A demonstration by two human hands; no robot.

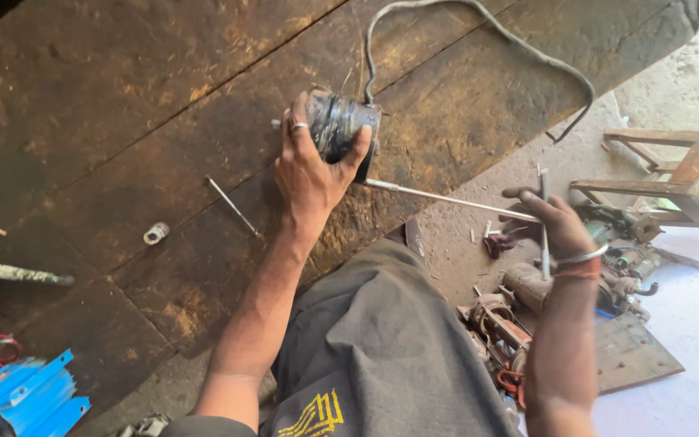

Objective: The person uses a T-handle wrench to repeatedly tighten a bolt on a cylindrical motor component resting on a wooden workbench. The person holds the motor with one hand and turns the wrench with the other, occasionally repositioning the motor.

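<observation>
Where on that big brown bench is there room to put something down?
Bare room: the wooden bench top-left, above the thin rod and small white fitting, and the stretch right of the motor under its cable. Crowded: the left edge with blue pieces, and the floor parts below the right hand.

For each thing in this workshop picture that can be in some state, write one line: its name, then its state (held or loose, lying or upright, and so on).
Left hand: gripping the motor.
Motor: dark, on its side on the wooden bench, held.
Cable: attached to the motor, looping loose across the bench.
Right hand: holding thin metal rods.
Long rod: reaches the motor.
Short rod: lying loose.
Small bushing: lying loose.
Wooden stool: tipped over on the floor.
</observation>
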